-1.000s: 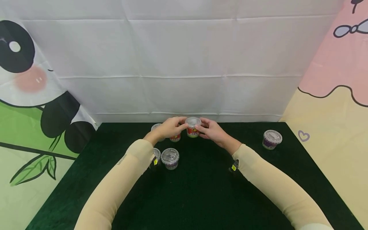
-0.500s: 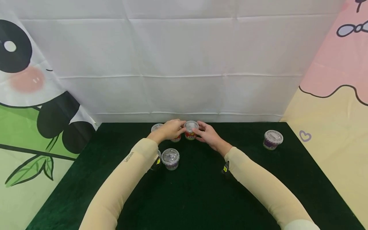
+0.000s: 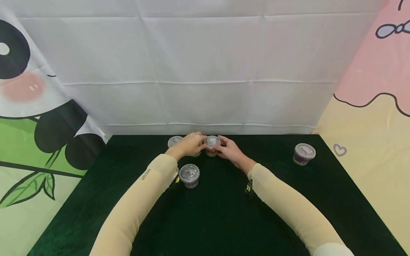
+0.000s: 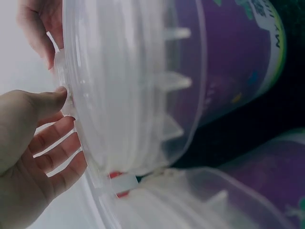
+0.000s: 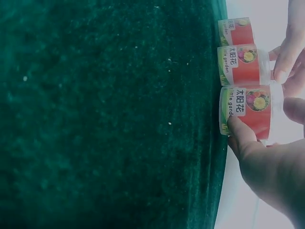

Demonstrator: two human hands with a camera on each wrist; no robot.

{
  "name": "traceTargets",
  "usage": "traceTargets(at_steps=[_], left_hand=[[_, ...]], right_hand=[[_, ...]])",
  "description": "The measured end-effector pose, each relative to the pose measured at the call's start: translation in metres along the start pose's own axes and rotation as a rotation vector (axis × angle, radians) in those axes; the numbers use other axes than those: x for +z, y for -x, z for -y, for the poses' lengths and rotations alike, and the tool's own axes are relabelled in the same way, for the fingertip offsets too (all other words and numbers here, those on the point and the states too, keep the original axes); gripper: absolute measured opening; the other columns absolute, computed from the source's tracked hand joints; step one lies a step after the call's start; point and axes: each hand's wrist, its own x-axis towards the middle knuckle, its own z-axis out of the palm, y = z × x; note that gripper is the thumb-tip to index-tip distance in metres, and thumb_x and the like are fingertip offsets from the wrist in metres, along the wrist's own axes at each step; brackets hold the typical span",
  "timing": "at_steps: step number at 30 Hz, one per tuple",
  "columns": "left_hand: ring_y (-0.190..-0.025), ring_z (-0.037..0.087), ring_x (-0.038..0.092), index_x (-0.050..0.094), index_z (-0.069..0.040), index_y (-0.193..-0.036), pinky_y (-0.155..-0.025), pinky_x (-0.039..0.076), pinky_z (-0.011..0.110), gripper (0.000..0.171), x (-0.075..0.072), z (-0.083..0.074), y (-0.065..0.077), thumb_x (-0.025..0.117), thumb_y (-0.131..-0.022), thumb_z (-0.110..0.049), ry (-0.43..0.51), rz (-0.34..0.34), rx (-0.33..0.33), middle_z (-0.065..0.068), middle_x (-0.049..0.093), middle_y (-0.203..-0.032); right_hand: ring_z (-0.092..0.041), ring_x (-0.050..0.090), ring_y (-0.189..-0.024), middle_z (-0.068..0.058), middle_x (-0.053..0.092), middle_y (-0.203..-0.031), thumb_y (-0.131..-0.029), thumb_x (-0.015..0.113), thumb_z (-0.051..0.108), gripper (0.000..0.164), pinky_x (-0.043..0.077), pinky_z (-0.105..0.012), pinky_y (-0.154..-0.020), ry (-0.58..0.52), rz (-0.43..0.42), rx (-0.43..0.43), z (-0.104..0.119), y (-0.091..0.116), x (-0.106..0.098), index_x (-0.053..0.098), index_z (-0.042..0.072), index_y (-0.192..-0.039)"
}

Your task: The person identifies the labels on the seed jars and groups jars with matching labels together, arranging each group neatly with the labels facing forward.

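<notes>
At the table's back edge stands a clear-lidded plastic tub (image 3: pixel 212 141), its red label printed with flowers and "little garden" in the right wrist view. My right hand (image 3: pixel 232 153) grips its right side, thumb on the label. My left hand (image 3: pixel 189 144) holds the lid's left side between thumb and fingers. A second red-labelled tub (image 5: pixel 241 64) stands against it, my left thumb close to its lid; a third (image 5: pixel 237 31) is farther along the row. Two purple-labelled tubs fill the left wrist view: one (image 4: pixel 228 62) large and near, the other (image 4: pixel 267 176) beside it.
A purple tub (image 3: pixel 189 176) stands in front of the row, with another mostly hidden behind my left wrist. Farther right is one more purple tub (image 3: pixel 304 154). The dark green tabletop (image 3: pixel 217 213) meets a white cloth backdrop (image 3: pixel 205 71) behind.
Both hands have brought the red-labelled tub down and slightly left, up against the neighbouring red tub. Over the last half second they have hardly moved. The other tubs stay put.
</notes>
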Motion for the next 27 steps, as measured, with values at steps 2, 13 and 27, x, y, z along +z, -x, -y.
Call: traceTargets(at_steps=[2,13,27], left_hand=[[-0.101,0.027,0.061,0.059,0.002,-0.138,-0.089,0.052,0.041,0.040,-0.001,-0.002,0.000,0.061,-0.104,-0.019,-0.026,0.003,-0.003,0.016,0.062,-0.119],[-0.120,0.033,0.054,0.057,-0.002,-0.142,-0.106,0.045,0.045,0.041,-0.002,-0.012,-0.003,0.058,-0.105,-0.021,-0.106,0.085,-0.076,0.016,0.059,-0.131],[-0.122,0.033,0.051,0.057,-0.003,-0.142,-0.105,0.045,0.046,0.041,-0.002,-0.020,-0.005,0.059,-0.105,-0.020,-0.112,0.105,-0.154,0.016,0.057,-0.133]], right_hand=[[-0.031,0.044,-0.137,-0.018,0.038,-0.151,-0.106,0.057,0.021,0.066,0.046,-0.044,-0.108,0.027,-0.004,-0.005,-0.001,-0.001,0.001,0.023,0.007,-0.161],[-0.032,0.048,-0.133,-0.020,0.038,-0.154,-0.108,0.052,0.025,0.066,0.049,-0.043,-0.104,0.219,-0.003,-0.054,-0.005,0.002,0.004,0.019,0.003,-0.161],[-0.036,0.046,-0.137,-0.021,0.032,-0.159,-0.109,0.048,0.027,0.065,0.050,-0.049,-0.103,0.349,-0.010,-0.028,0.004,0.008,0.009,0.016,0.005,-0.162]])
